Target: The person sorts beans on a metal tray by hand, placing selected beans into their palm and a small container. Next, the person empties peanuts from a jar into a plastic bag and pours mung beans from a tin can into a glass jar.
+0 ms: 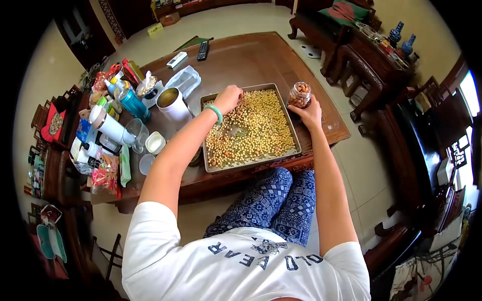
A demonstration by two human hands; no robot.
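Observation:
A rectangular metal baking tray (297,134) lies on the wooden table, filled with yellow soybeans (268,118), small green beans and scattered reddish-brown peanuts. My left hand (227,99), with a pale green bangle (215,113) on its wrist, reaches over the tray's back left part. Its fingers are curled together down at the peanuts; the fingertips are hidden, so what they hold cannot be made out. At the right of the tray, my right hand (310,111) is wrapped round a clear glass jar (300,94) of reddish-brown peanuts. The jar stands upright, its mouth uncovered.
Left of the tray stand an open white canister (171,103), a blue can (134,104), a white tumbler (108,125), a clear cup (137,134) and a plastic bag (183,80). Two remotes (203,50) lie near the far edge. Dark carved furniture (346,70) stands beyond on the right.

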